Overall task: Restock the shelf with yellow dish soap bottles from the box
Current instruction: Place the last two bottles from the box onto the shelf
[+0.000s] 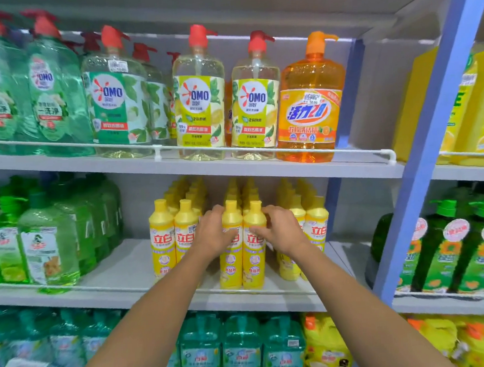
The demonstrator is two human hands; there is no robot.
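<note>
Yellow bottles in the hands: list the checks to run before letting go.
1. Left hand grips the left front bottle: ok.
2. Right hand grips the right front bottle: ok.
3. Both bottles upright: ok.
4. Bases set down on the middle shelf: cannot tell.
5. In line with the neighbouring yellow bottles: not ok, they stand further forward.
6. Box within reach: cannot tell, not in view.

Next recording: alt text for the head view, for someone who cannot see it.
The left hand grips the left bottle and the right hand the right bottle, two yellow soap bottles at the front of the middle shelf. More yellow bottles stand beside and behind them; pump bottles line the shelf above.
</note>
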